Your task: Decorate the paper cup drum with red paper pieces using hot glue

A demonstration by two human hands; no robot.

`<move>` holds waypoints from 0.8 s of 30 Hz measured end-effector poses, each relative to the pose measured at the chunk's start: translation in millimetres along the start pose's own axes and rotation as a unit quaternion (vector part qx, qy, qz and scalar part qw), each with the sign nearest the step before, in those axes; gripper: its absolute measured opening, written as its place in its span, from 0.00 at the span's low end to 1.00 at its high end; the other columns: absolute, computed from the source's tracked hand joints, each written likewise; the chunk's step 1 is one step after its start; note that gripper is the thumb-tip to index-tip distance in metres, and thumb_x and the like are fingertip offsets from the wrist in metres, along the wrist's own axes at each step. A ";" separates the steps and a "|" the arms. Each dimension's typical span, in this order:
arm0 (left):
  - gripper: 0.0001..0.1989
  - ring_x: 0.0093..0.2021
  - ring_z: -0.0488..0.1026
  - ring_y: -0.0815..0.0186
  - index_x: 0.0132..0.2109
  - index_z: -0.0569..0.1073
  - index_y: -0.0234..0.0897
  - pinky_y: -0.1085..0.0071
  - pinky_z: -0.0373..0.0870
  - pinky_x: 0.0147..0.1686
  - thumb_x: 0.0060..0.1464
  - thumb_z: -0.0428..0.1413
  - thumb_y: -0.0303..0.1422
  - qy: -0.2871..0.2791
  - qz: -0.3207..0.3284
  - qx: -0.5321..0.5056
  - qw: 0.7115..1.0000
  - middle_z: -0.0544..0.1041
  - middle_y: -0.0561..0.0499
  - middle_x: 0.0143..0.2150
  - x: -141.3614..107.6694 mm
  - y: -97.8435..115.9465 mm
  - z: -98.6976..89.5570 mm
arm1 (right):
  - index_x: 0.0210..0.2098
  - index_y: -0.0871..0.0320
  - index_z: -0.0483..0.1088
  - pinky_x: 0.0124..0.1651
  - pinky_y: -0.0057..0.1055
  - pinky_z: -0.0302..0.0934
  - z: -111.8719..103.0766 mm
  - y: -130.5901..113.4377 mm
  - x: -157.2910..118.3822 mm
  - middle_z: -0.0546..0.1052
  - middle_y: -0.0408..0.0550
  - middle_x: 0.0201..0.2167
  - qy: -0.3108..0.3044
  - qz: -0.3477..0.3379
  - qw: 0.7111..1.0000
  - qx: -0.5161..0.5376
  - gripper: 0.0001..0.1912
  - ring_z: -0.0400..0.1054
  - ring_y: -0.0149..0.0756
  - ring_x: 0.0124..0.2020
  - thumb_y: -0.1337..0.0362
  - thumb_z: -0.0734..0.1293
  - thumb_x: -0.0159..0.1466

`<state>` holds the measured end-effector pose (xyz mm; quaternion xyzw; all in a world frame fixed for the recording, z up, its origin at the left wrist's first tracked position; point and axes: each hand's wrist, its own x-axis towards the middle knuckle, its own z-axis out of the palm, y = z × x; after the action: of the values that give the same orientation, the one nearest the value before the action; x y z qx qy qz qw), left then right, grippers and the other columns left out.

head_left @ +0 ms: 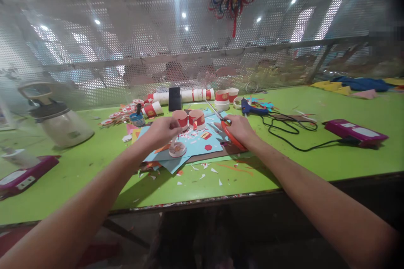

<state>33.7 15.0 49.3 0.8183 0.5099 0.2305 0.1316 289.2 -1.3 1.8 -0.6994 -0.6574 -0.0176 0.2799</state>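
My right hand is wrapped round a pair of scissors with orange handles, its blades pointing away and to the left. On the other side, my left hand is closed with fingertips pinched together; a small pale piece shows below them, too blurred to name. Just beyond stand two cut rings of red-and-white paper cup, side by side. Beneath my left hand lies a round white cup base with marks on it. Blue paper sheets under these bear many red and white scraps.
A glue gun and its cable lie right, leading to a purple power strip. Behind are a dark phone, stacked paper cups and more cut cups. A large spray bottle stands left, before a perforated metal screen.
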 end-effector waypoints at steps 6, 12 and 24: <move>0.08 0.28 0.77 0.63 0.30 0.63 0.39 0.67 0.72 0.29 0.54 0.54 0.34 0.089 -0.011 -0.229 0.969 0.77 0.51 0.25 1.4 -4.6 -18.9 | 0.46 0.62 0.76 0.43 0.36 0.63 -3.4 -7.6 -9.0 0.80 0.59 0.41 0.025 0.004 0.999 0.026 0.17 0.73 0.51 0.42 0.62 0.65 0.60; 0.08 0.22 0.75 0.66 0.32 0.61 0.39 0.74 0.67 0.19 0.52 0.55 0.31 0.077 -0.045 -0.322 0.943 0.75 0.52 0.23 -7.6 -14.5 -0.6 | 0.50 0.62 0.72 0.45 0.37 0.63 -11.1 -22.4 -25.9 0.79 0.56 0.41 0.047 -0.025 0.993 0.108 0.22 0.72 0.47 0.41 0.71 0.63 0.55; 0.08 0.22 0.64 0.69 0.31 0.62 0.40 0.72 0.57 0.24 0.59 0.50 0.32 0.081 0.161 -0.146 0.973 0.67 0.55 0.23 -38.2 14.6 23.2 | 0.39 0.55 0.66 0.31 0.28 0.66 -45.6 -70.7 -45.1 0.71 0.41 0.27 -0.171 -0.046 0.892 0.415 0.13 0.67 0.33 0.27 0.52 0.64 0.64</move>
<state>42.7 -25.2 26.7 0.8402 0.3415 0.3860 0.1690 233.1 -62.8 48.6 -0.4808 -0.6739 0.3636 0.4271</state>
